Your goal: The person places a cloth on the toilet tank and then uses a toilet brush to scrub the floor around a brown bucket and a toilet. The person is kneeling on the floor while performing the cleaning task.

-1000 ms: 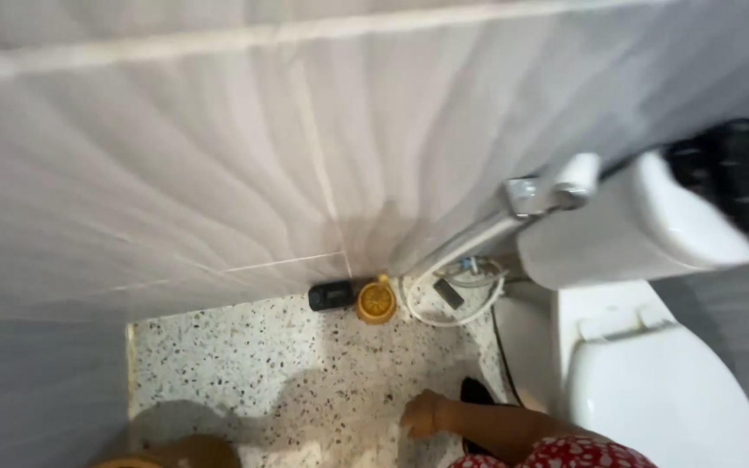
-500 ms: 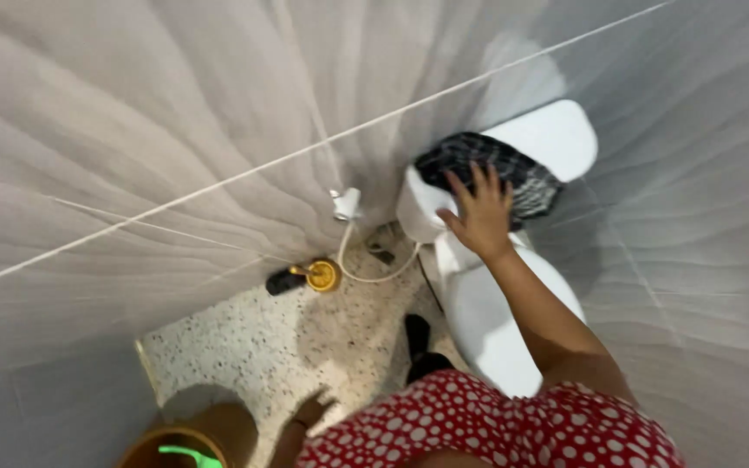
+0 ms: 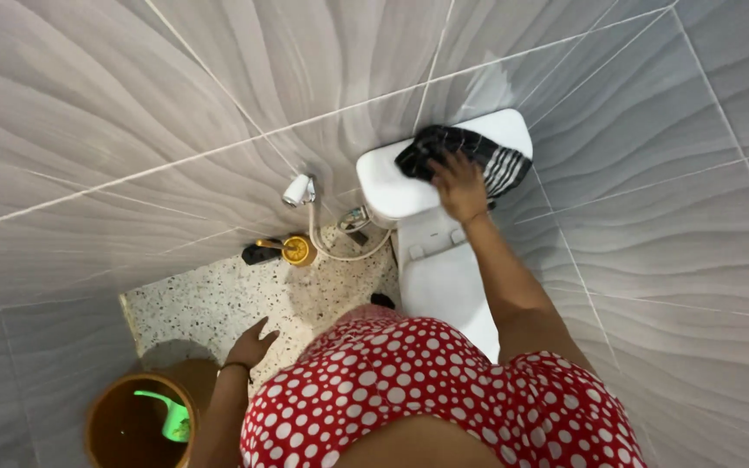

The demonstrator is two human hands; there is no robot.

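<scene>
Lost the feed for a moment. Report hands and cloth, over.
Right hand pressed flat on dark striped cloth atop white toilet tank. Left hand free, open, hanging above speckled floor near brown bucket. Nothing blocking the cloth.

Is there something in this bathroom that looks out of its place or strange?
Nothing looks spilled or broken. The one unusual thing is the dark striped cloth on the toilet tank lid, with the right hand on it. The left hand hangs free.

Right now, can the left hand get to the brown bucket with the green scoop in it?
Probably yes. The left hand hangs open just above and beside the brown bucket, with nothing between them. The right hand is busy on the dark striped cloth on the toilet tank.
</scene>
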